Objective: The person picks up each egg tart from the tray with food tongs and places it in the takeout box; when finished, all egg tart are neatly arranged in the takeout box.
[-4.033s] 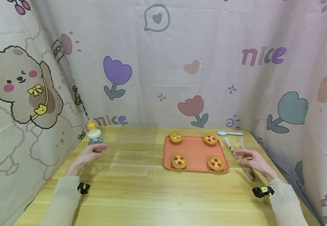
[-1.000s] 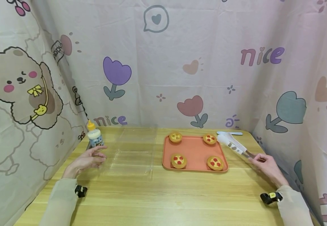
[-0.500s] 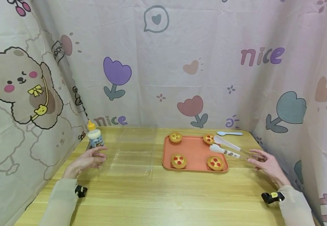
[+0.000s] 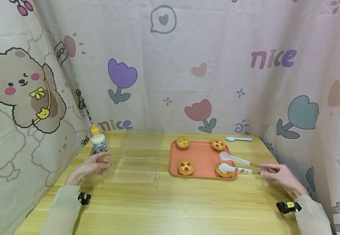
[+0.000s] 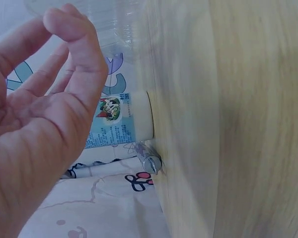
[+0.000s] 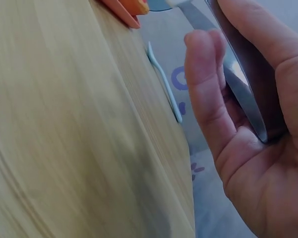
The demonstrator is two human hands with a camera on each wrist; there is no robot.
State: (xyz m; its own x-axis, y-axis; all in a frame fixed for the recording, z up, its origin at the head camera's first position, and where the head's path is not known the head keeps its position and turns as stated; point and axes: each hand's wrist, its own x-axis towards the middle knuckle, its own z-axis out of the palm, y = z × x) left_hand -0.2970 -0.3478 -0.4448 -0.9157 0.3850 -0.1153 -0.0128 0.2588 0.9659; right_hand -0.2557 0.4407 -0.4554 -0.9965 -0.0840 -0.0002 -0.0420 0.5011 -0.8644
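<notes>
My right hand (image 4: 283, 178) holds metal tongs (image 4: 237, 160) with white, scalloped tips, their arms spread apart. In the right wrist view the bent metal end of the tongs (image 6: 248, 99) lies between the thumb and fingers. The tips hang over the right side of an orange tray (image 4: 202, 160), the lower one partly covering the front-right mini pizza (image 4: 225, 174). Other mini pizzas sit at the tray's front left (image 4: 186, 167), back left (image 4: 183, 143) and back right (image 4: 218, 145). My left hand (image 4: 90, 166), fingers loosely bent, holds nothing beside a bottle (image 4: 100, 143).
A clear plastic box (image 4: 140, 160) with its lid raised stands left of the tray. Behind the tray's right corner lies a pale blue spoon (image 4: 238, 139). A small metal cylinder (image 5: 150, 161) is near the bottle's base. Printed curtains (image 4: 170, 75) enclose the table.
The right hand has picked up the tongs from the table's right side and swung their tips left over the tray. Their arms have spread apart. My left hand has barely moved.
</notes>
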